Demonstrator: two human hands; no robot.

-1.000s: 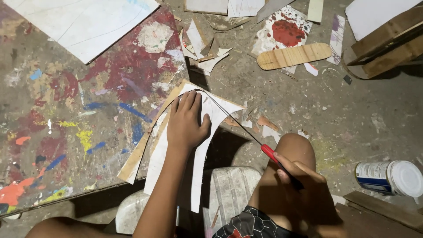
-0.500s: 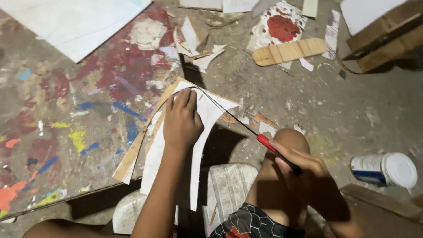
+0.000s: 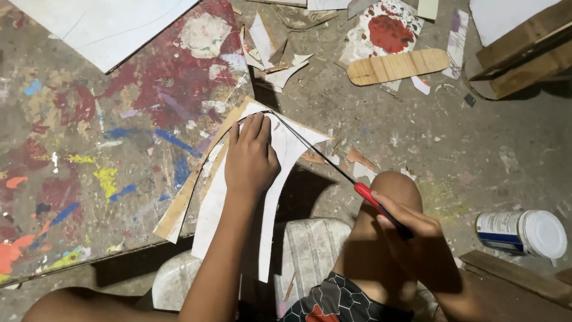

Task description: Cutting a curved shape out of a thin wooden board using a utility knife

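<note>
1. A red-handled saw (image 3: 381, 206) is gripped tightly by the right hand (image 3: 411, 235), above the knee.
2. A white curved sheet (image 3: 280, 179) is pressed flat on the paint-stained board (image 3: 89, 167) by the left hand (image 3: 250, 158), palm spread open.
3. The thin blade's tip is seen at the sheet's top edge.
4. Farther off, a wooden slat (image 3: 396, 65) is seen.

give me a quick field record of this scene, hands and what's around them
left hand: flat on the white sheet, pressing it down
right hand: grips the red-handled saw
saw: thin blade runs to the sheet's top edge
board: paint-splattered, under the sheet
wooden paddle: on the floor, upper right
can: lying on its side, far right
knee: bare, beside the right hand
</note>
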